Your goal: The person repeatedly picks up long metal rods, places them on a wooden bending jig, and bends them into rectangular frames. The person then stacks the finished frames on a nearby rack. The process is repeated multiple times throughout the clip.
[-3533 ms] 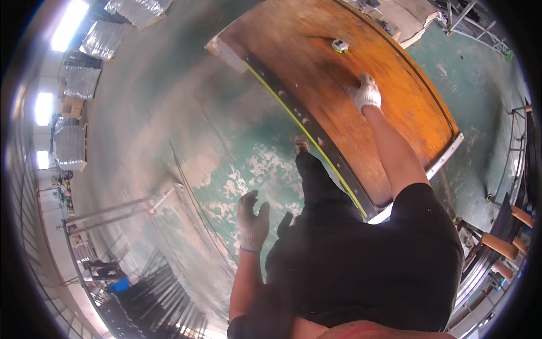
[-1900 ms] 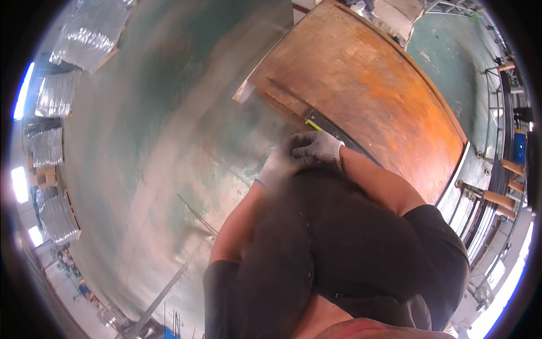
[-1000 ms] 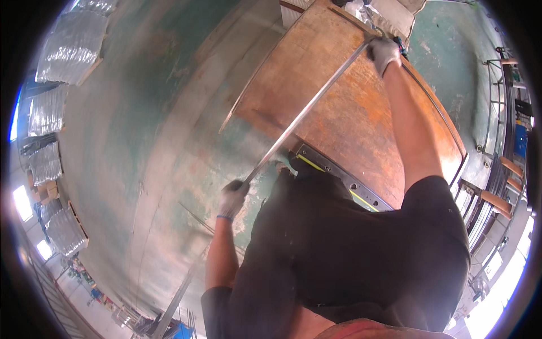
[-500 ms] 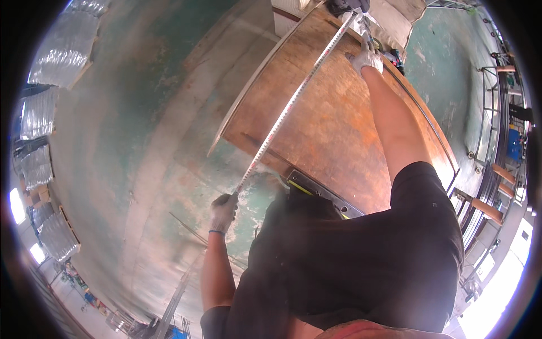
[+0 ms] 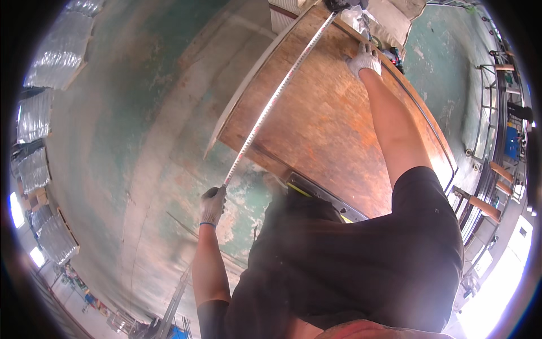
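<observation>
My left hand [image 5: 213,204], in a pale glove with dark fingertips, is closed around the lower end of a tape measure [image 5: 264,112]. Its white blade runs out long and straight, slanting over the worn brown wooden tabletop [image 5: 322,130] to the far corner. Any case inside the fist is hidden. My right hand [image 5: 365,60], gloved too, lies at the tabletop's far edge with its fingers apart. Just beyond it are a clear plastic bag [image 5: 353,18] and a dark power tool [image 5: 393,56].
A black bar with a yellow-green strip [image 5: 324,196] lies along the table's near edge. Thin rods [image 5: 189,227] are on the floor to the left. Wrapped stacks [image 5: 62,51] line the far left; racks with brown rollers [image 5: 484,207] stand at the right.
My left hand has moved left and slightly up, and the tape's far end has shifted left toward the table corner. My right hand has dropped slightly nearer, its fingers now at the table edge.
</observation>
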The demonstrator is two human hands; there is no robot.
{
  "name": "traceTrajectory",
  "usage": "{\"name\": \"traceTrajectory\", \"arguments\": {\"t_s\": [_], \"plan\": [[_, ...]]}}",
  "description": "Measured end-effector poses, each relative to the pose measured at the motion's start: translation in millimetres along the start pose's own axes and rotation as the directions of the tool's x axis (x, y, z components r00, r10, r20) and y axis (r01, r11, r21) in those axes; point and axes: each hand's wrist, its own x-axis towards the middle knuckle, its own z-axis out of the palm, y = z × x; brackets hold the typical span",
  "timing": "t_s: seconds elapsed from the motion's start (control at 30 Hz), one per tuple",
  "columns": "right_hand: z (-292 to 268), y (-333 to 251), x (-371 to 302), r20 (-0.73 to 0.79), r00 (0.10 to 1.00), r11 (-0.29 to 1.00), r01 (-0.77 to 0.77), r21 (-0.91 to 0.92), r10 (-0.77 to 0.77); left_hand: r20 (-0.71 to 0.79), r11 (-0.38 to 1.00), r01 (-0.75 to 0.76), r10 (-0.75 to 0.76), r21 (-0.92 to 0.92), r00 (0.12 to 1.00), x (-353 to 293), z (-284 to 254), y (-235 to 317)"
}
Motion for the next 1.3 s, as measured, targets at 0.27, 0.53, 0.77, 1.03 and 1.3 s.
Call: {"name": "traceTrajectory", "arguments": {"t_s": [0.27, 0.53, 0.77, 1.03, 1.3], "plan": [[-3, -1, -1, 0.024, 1.0, 1.0, -0.018, -0.016, 0.019, -0.032, 1.0, -0.007, 0.007, 0.021, 0.999, 2, 1, 17], [65, 32, 59, -0.096, 0.992, 0.963, 0.051, -0.265, -0.079, -0.001, 0.959, -0.097, 0.101, 0.267, 0.995, 36, -12, -12], [33, 14, 41, -0.025, 0.997, 0.991, 0.064, -0.114, -0.067, -0.057, 0.953, -0.035, 0.054, 0.302, 0.997, 31, -7, -7], [26, 12, 40, 0.003, 0.999, 0.996, 0.047, -0.082, -0.047, -0.013, 0.961, -0.001, 0.005, 0.278, 1.0, 30, -5, -1], [36, 14, 47, -0.039, 0.997, 0.993, 0.058, -0.103, -0.063, -0.026, 0.957, -0.069, 0.08, 0.281, 0.996, 33, -7, -11]]}}
